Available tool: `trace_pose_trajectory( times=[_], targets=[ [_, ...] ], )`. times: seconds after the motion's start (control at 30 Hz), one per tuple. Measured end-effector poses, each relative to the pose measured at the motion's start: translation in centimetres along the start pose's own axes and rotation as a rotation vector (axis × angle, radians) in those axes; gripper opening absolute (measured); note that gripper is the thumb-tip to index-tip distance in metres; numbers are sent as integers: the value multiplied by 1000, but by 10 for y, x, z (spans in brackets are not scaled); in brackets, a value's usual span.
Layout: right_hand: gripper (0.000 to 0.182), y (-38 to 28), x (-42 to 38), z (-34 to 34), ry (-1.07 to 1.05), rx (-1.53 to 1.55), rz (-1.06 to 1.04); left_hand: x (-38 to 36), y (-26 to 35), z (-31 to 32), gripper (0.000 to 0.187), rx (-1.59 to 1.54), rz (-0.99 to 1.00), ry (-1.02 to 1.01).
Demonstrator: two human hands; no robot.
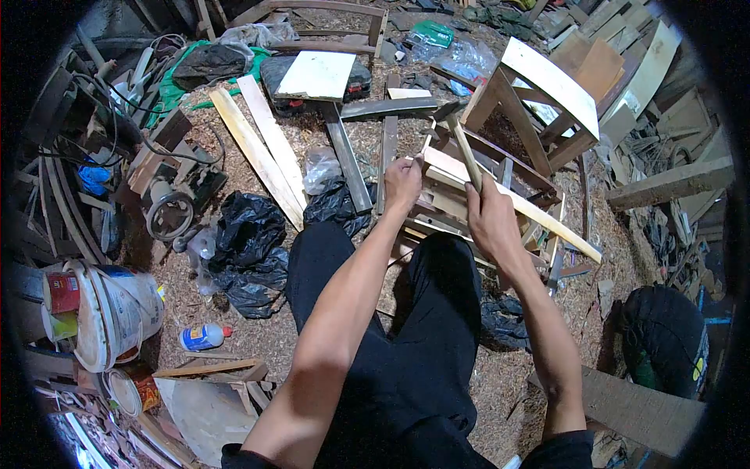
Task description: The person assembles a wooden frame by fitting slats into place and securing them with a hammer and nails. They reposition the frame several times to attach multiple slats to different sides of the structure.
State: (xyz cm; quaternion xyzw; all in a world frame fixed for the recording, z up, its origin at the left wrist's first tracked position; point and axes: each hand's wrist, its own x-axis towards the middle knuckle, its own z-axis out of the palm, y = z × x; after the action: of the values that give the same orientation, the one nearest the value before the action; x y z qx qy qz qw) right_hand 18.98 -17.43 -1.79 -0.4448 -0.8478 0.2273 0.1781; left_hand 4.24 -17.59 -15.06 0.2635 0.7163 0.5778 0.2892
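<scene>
My right hand [494,215] is closed around the wooden handle of a hammer [466,151], whose dark head is raised above the far side of a wooden frame [539,181]. At the near left end of a pale wooden strip [539,215], my left hand [404,184] has its fingers pinched together. Whatever is between those fingertips is too small to make out. The strip lies slantwise across the frame, which stands between and beyond my knees.
A white-topped wooden piece [547,82] stands behind the frame. Loose planks [258,152] and black plastic bags [248,254] lie to the left on sawdust. Nearer are a white bucket [129,309] and a glue bottle [205,337]. Wood scraps crowd the right side.
</scene>
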Motion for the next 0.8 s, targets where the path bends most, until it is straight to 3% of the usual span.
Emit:
trace_pose_trajectory(
  times=[0.03, 0.1, 0.17, 0.23, 0.27, 0.37, 0.43, 0.63, 0.7, 0.8],
  targets=[
    [19, 11, -3, 9, 0, 1, 1, -1, 1, -1, 45, 33, 23, 8],
    [18, 29, -5, 27, -15, -21, -212, -4, 7, -4, 45, 31, 5, -12],
    [19, 30, -2, 21, -40, -33, -194, -2, 15, -4, 44, 28, -12, -29],
    [18, 5, -6, 9, -59, 14, 42, -2, 11, -2, 37, 10, -32, 7],
    [20, 1, -7, 7, -26, 59, 59, -3, 10, -2, 37, 9, -27, 16],
    [23, 45, -9, 38, -61, -34, -113, -2, 4, 0, 36, -26, -11, 46],
    [24, 39, 0, 30, -32, -25, -156, 1, 8, 2, 36, -39, -35, 18],
    [27, -4, -5, 7, -34, 71, 140, -1, 4, -1, 38, 32, -44, 19],
    [27, 25, -7, 28, -75, -5, -40, -1, 6, -1, 39, -19, -81, -16],
    [26, 26, -3, 21, -96, -20, 16, 0, 3, 2, 39, -91, -104, -8]
  ],
)
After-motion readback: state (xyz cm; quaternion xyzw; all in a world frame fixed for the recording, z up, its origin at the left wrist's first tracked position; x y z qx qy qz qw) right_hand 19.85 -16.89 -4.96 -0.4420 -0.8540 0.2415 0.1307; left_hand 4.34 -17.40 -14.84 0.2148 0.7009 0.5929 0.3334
